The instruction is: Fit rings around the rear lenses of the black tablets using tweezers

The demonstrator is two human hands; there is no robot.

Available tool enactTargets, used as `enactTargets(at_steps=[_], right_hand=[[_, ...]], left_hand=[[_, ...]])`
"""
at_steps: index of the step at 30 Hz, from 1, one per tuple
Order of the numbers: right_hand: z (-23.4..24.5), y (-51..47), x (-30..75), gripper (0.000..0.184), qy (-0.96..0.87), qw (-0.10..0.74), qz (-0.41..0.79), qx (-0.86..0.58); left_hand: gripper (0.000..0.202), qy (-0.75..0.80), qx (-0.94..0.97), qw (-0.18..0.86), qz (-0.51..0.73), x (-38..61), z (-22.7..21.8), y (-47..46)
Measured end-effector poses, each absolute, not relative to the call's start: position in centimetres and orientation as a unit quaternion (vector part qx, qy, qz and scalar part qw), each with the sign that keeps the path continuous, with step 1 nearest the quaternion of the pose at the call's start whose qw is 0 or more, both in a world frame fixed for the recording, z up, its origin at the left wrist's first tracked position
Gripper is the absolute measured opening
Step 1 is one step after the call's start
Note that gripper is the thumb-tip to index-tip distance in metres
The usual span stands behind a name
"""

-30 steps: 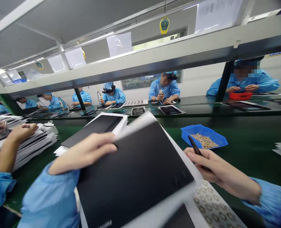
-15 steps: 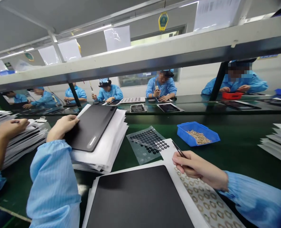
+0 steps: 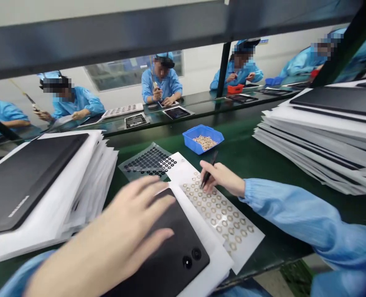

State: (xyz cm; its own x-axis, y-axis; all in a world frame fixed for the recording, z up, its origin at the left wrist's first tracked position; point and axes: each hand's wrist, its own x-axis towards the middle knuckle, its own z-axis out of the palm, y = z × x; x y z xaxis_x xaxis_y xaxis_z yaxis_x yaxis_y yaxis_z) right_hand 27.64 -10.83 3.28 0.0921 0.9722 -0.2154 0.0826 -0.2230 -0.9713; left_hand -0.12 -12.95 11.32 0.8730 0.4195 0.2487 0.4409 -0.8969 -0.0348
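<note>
In front of me a black tablet back cover (image 3: 177,231) with two round camera rings lies on white paper. My left hand (image 3: 124,227) is over it, fingers spread and slightly blurred, holding nothing; whether it touches the cover I cannot tell. Black tweezers (image 3: 213,161) are gripped in my right hand (image 3: 223,178), pointing down at a white sheet of ring-shaped stickers (image 3: 240,258). The tips are at the sheet's upper part, partly hidden by my fingers. Behind the cover lies a clear bag with a sheet of black rings (image 3: 146,161).
A blue bin (image 3: 187,142) of small tan pieces stands beyond the sheet. Stacks of covers and paper rise at left (image 3: 87,181) and right (image 3: 306,161). Across the line, co-workers in blue (image 3: 161,84) work beneath a low shelf beam (image 3: 109,45).
The view has swung right and down. My left hand has left the cover on the left stack and come over the front one. My right hand has brought the tweezers down to the sticker sheet.
</note>
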Motion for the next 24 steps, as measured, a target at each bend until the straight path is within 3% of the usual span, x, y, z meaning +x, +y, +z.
enactTargets(at_steps=[4, 11, 14, 18, 21, 23, 24], right_hand=[[0.5, -9.2, 26.4, 0.024, -0.457, 0.480, 0.494, -0.562], [-1.1, -8.6, 25.7, 0.027, -0.480, 0.515, 0.431, -0.565], [-1.1, -9.2, 25.7, 0.028, -0.488, 0.507, 0.437, -0.560], [-0.6, -9.3, 25.6, 0.033, -0.497, 0.490, 0.455, -0.553], [0.0, -9.0, 25.9, 0.035, -0.471, 0.477, 0.498, -0.550], [0.7, -8.7, 25.9, 0.038, -0.451, 0.459, 0.526, -0.555], [1.2, -8.6, 25.8, 0.039, -0.458, 0.441, 0.533, -0.559]], left_hand=[[0.044, -0.211, -0.975, -0.065, -0.026, 5.9, 6.9, -8.9], [0.036, -0.197, -0.972, -0.125, -0.025, 6.9, 3.1, -5.6], [0.031, -0.198, -0.971, -0.126, -0.039, 7.1, 4.0, -6.3], [0.031, -0.224, -0.966, -0.090, -0.096, 3.8, 8.5, -9.5], [0.025, -0.321, -0.922, -0.041, -0.214, -3.3, 11.1, -13.6], [0.025, -0.514, -0.649, 0.122, -0.547, -9.6, 11.4, -15.9], [0.028, -0.558, -0.544, 0.160, -0.606, -12.8, 11.1, -16.5]])
